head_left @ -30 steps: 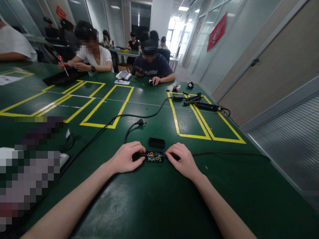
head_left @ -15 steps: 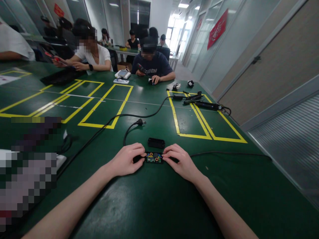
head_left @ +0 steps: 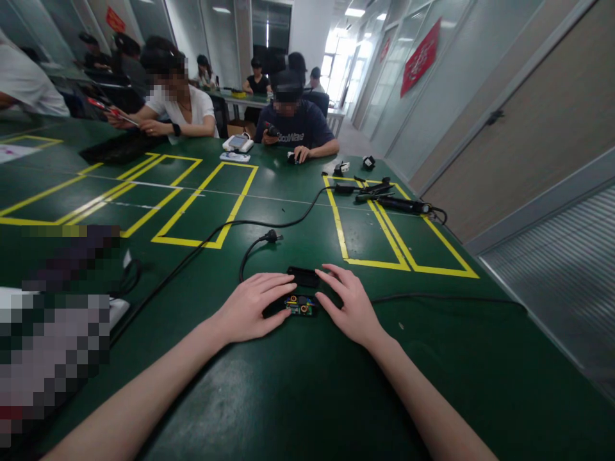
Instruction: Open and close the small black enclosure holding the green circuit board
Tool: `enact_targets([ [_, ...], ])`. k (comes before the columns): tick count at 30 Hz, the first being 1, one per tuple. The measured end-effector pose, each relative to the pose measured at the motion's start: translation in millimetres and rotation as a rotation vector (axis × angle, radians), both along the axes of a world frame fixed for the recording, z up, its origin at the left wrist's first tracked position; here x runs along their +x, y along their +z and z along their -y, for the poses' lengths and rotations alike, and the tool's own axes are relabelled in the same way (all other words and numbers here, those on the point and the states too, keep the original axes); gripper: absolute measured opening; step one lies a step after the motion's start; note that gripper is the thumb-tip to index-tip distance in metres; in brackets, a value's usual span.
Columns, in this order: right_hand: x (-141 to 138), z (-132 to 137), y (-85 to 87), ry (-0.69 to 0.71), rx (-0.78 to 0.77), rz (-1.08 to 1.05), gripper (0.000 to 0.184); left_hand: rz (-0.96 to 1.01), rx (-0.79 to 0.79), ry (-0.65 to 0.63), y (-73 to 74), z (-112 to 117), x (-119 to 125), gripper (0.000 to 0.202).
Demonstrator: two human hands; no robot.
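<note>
Toward the near left corner of the surface lie items too blurred to name, and a long black cable runs from there toward the far right corner. Farther in, a plug lies with its short cord curving back behind the left hand. That hand has its fingers stretched forward and apart from the thumb; the thumb is at the left end of the case, the fingertips reach the left end of the cover, and whether they press on either cannot be told. The case sits mid-surface between the hands, uncovered, its board showing, with the hollow cover lying just beyond it, toward the far edge. The right hand is also spread, gripping nothing visible, its forefinger at the cover's right end and its thumb beside the case. Half a second ago both hands were pinching the case's ends; now they have loosened and moved forward, so attention seems to have passed from the case to the cover, which is not yet lifted. Right of them, a cord runs to the right edge; beyond it dark parts lie across yellow tape.
</note>
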State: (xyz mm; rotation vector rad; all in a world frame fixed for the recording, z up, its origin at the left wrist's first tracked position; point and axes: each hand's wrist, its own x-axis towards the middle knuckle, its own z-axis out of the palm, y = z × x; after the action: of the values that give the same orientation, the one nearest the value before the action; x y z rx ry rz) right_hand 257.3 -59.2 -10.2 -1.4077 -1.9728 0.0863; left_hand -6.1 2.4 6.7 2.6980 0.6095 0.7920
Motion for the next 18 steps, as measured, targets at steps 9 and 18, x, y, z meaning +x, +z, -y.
enact_targets([
  [9, -4, 0, -4.7, 0.098, -0.082, -0.056, 0.023, -0.083, -0.023, -0.019, -2.3, -2, 4, 0.041],
  [18, -13, 0, -0.7, 0.125, -0.158, -0.450, 0.009, -0.100, 0.025, -0.039, 2.4, 0, 6, 0.031],
])
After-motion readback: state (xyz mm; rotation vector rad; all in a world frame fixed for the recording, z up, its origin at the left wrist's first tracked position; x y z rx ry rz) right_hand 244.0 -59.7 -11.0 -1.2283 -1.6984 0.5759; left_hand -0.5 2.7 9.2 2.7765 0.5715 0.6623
